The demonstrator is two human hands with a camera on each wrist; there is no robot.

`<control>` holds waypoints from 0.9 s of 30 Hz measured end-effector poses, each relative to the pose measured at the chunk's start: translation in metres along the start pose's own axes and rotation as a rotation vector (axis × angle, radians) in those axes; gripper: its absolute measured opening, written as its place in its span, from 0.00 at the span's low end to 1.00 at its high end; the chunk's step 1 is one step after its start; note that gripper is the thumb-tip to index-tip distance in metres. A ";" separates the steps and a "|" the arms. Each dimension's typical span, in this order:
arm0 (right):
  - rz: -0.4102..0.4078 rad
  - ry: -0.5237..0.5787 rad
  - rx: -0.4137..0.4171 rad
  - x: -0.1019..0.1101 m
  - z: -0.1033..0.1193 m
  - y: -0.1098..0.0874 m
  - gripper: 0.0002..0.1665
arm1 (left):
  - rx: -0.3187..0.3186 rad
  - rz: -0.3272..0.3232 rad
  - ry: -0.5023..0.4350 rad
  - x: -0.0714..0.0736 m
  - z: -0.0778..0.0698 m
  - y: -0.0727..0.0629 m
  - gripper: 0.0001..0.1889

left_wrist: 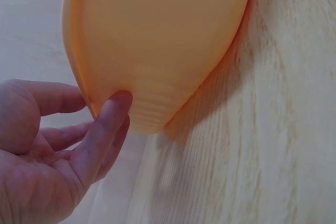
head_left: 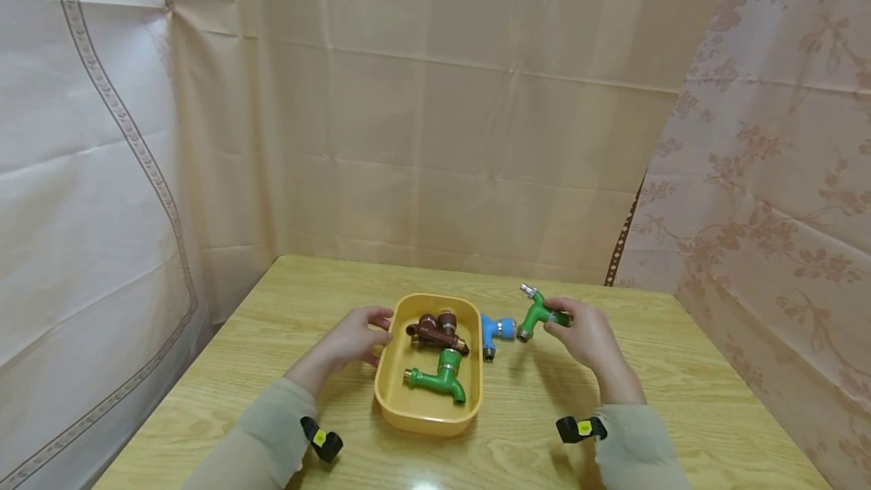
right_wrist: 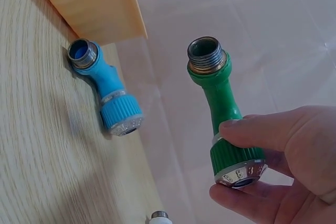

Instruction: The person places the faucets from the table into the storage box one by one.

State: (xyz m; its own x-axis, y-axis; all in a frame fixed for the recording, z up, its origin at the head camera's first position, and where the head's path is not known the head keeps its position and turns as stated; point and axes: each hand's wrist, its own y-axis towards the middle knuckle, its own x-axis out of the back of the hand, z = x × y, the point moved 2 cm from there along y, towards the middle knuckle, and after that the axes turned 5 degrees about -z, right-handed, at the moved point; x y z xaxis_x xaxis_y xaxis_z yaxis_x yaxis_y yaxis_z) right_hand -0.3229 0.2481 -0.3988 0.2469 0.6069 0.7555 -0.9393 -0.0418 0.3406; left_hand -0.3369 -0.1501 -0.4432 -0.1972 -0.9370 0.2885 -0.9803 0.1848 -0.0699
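My right hand [head_left: 585, 331] pinches a green tap [head_left: 536, 316] by its ribbed knob, with the thumb and fingers on opposite sides. The tap is raised, its threaded metal end showing in the right wrist view. A blue tap [right_wrist: 108, 85] lies on the table beside the yellow bin's right wall. At the bin's [head_left: 429, 426] left side, my left hand [head_left: 354, 335] has its fingertips against the rim and its thumb [left_wrist: 113, 114] on the outer wall. Inside the bin are brown taps [head_left: 438, 333], overlapping each other, and another green tap [head_left: 438, 382].
The wood-grain table [head_left: 544, 445] reaches back to a beige curtain [head_left: 442, 134]. Patterned cloth [head_left: 769, 195] hangs on the right, pale cloth [head_left: 88, 195] on the left. At the right wrist view's lower edge, a small white piece with a grey tip [right_wrist: 160, 216] shows.
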 end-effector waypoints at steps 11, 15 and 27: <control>0.026 -0.002 0.030 -0.007 0.010 0.001 0.22 | 0.015 0.001 -0.005 0.000 -0.002 -0.001 0.27; 0.040 0.005 0.054 -0.011 0.019 0.002 0.22 | 0.015 0.002 -0.003 0.000 -0.003 0.000 0.27; 0.087 0.016 0.100 -0.023 0.042 0.003 0.23 | 0.014 0.002 0.001 0.001 -0.001 0.001 0.26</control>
State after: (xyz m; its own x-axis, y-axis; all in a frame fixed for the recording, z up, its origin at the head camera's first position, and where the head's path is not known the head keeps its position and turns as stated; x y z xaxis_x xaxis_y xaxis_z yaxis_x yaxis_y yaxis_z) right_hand -0.3217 0.2005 -0.3913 0.1608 0.6097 0.7761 -0.9285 -0.1732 0.3285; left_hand -0.3383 -0.1504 -0.4417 -0.1991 -0.9365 0.2888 -0.9796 0.1825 -0.0835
